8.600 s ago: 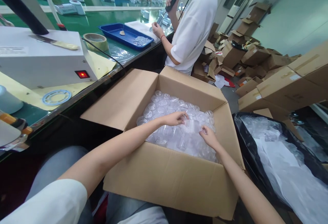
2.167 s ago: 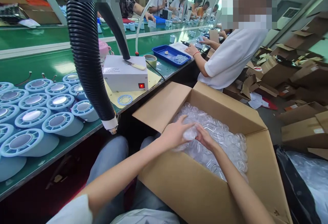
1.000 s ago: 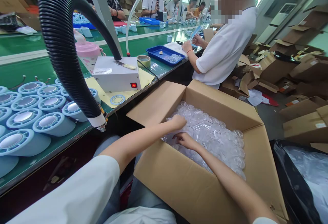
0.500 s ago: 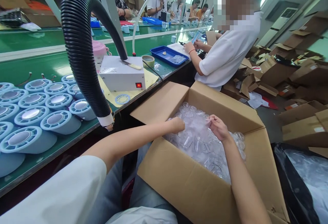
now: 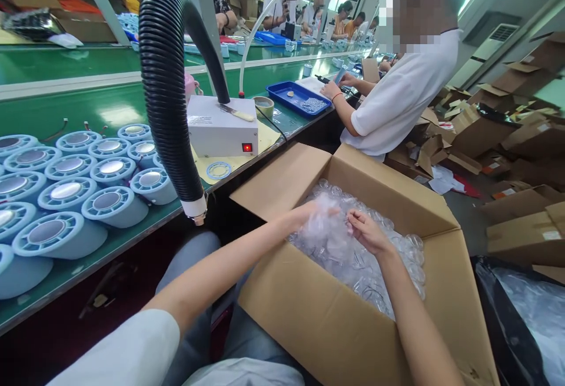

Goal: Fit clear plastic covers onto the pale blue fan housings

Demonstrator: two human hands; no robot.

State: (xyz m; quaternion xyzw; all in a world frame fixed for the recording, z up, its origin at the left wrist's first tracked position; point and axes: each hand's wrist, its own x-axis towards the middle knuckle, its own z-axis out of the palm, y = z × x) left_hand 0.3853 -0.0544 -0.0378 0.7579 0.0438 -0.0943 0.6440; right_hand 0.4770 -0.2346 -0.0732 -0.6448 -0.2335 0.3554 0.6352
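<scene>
The left grip (image 5: 309,212) is closed on a bunch of clear plastic film (image 5: 324,234) and holds it a little above the other contents of the cardboard box (image 5: 335,327). The right grip (image 5: 368,234) is just beside it, narrow, with the fingertips (image 5: 352,220) at the edge of the same film; I cannot tell if they really pinch it. Both grips are inside the open box, near its left wall. Under and around the film the box is full of clear plastic cups (image 5: 397,268). The box rests on the person's lap, and one flap (image 5: 282,180) leans toward the table (image 5: 53,103).

On this green table, many round blue-white parts (image 5: 66,192) stand close together at the left. A black ribbed hose (image 5: 165,97) hangs down in front of them. Beside it is a white device (image 5: 220,133) with a red lit switch, and farther away lie a roll of tape (image 5: 263,105) and a blue tray (image 5: 282,93). A co-worker in a white shirt (image 5: 397,103) sits behind the box. A black bag (image 5: 507,309) is at the right.
</scene>
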